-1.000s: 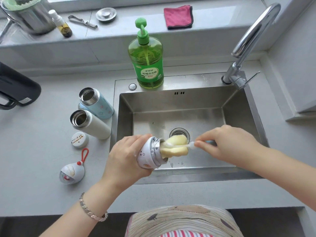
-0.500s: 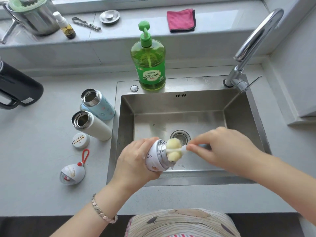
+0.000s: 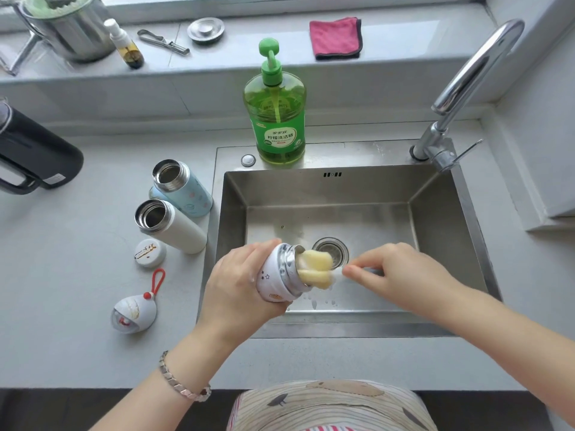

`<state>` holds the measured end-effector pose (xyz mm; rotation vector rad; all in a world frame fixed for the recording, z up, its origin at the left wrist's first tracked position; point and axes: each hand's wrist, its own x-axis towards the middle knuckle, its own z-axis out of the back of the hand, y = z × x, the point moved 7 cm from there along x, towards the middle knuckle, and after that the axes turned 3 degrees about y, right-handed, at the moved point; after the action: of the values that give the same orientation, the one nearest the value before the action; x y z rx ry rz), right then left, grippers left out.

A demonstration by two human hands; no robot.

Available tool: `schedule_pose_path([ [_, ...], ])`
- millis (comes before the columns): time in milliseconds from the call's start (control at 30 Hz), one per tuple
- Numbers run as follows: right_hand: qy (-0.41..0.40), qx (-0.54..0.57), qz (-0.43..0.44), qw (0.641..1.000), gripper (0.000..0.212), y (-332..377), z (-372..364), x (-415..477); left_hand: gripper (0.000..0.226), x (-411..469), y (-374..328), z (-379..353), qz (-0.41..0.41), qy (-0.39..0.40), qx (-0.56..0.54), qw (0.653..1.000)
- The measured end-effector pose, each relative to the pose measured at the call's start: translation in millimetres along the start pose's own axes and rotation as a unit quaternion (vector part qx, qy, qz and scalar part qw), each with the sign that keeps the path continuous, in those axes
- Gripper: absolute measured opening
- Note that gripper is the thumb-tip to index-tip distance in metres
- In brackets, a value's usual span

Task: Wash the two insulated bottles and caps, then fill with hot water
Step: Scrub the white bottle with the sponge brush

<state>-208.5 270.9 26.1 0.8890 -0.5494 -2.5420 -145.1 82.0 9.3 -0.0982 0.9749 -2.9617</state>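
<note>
Left hand (image 3: 239,284): fingers and thumb wrapped round a star-printed vessel (image 3: 273,283), held on its side above the near part of the sink (image 3: 435,209) with its steel mouth pointing right. The palm hides most of the vessel body, so its full length cannot be determined. A metal bracelet (image 3: 182,384) sits on the left wrist.

Right hand (image 3: 395,272): fingertips pinch the handle of a sponge brush (image 3: 314,270). The handle is almost wholly hidden under the hand; only a short white stub shows. The yellow sponge head sits partly inside the vessel mouth and partly outside it. Foam specks lie on the sink floor below, near the drain (image 3: 331,250).

On the counter left of the sink:
- egg-shaped cap (image 3: 133,311) with a red loop, nearest;
- round cap (image 3: 150,252), just beside the white bottle (image 3: 174,227);
- blue bottle (image 3: 183,189) behind the white one, the two touching or nearly so. Both are uncapped.

A black kettle (image 3: 34,157) is cut off at the left edge. A green soap dispenser (image 3: 275,119) stands on the sink's rear rim; the faucet (image 3: 466,85) rises at the right rear corner.

On the far ledge: a pink cloth (image 3: 336,37), a metal strainer lid (image 3: 206,30), a metal tool (image 3: 163,42) of unclear type, a small spray bottle (image 3: 126,46), and a steel pot (image 3: 68,29) cut off at the top.
</note>
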Motion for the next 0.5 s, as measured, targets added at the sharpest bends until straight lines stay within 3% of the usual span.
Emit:
schedule_pose_path([
  [100, -0.005, -0.01, 0.028, 1.0, 0.025, 14, 1, -3, 0.066, -1, 2, -6, 0.002, 0.009, 0.02, 1.0],
  [267, -0.01, 0.029, -0.015, 0.999, 0.021, -1, 3, 3, 0.066, -1, 1, -8, -0.026, 0.016, 0.026, 0.999],
  [367, 0.009, -0.014, 0.006, 1.0, 0.024, 6, -21, -5, 0.067, -1, 7, -10, -0.009, 0.021, -0.002, 1.0],
  [433, 0.092, 0.022, 0.019, 0.995, 0.025, 8, -27, -7, 0.067, -7, 15, -17, 0.049, 0.04, -0.066, 0.996],
  [500, 0.198, 0.097, 0.017, 0.975, 0.041, 9, -24, -11, 0.065, -14, 24, -24, 0.105, 0.052, -0.133, 0.984],
])
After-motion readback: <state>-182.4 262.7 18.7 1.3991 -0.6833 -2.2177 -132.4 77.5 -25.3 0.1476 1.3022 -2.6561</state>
